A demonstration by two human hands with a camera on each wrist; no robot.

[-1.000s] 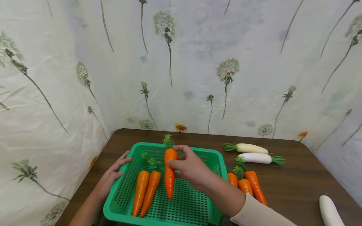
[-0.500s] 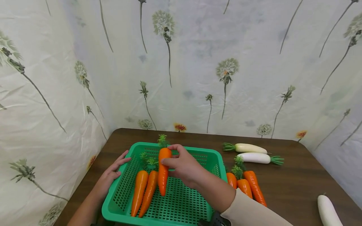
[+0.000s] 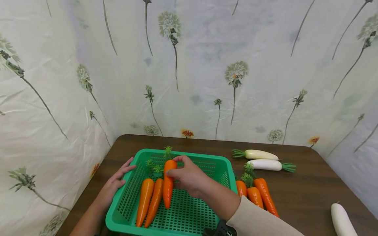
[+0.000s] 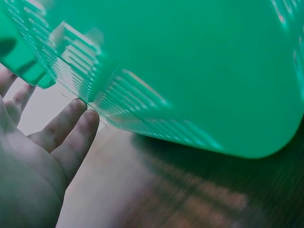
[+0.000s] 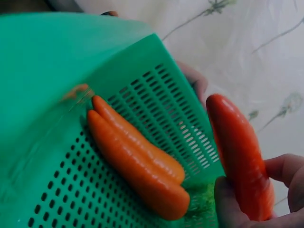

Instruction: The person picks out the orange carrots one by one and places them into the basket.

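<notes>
My right hand (image 3: 189, 175) pinches an orange-red carrot (image 3: 168, 186) near its leafy top, thumb on one side and fingers on the other. In the right wrist view the same carrot (image 5: 241, 156) shows between thumb and fingertips. It hangs tip down over the green plastic basket (image 3: 228, 177). Inside the basket, on its left side, two carrots (image 3: 145, 200) lie side by side with tips toward me. At the basket's left rim rests my left hand (image 3: 116, 180), fingers extended. The left wrist view shows those fingertips (image 4: 88, 118) against the slotted outer wall.
Right of the basket lie several more carrots (image 3: 265, 196), partly hidden by my right forearm. Behind them are two white radishes (image 3: 264, 165) with green tops. Another white radish (image 3: 343, 219) lies at the table's right. A flower-patterned sheet (image 3: 200, 82) hangs behind the brown table (image 3: 307, 186).
My right hand has moved left with the carrot, then slightly down, close beside the two lying carrots. My left hand has stayed at the rim.
</notes>
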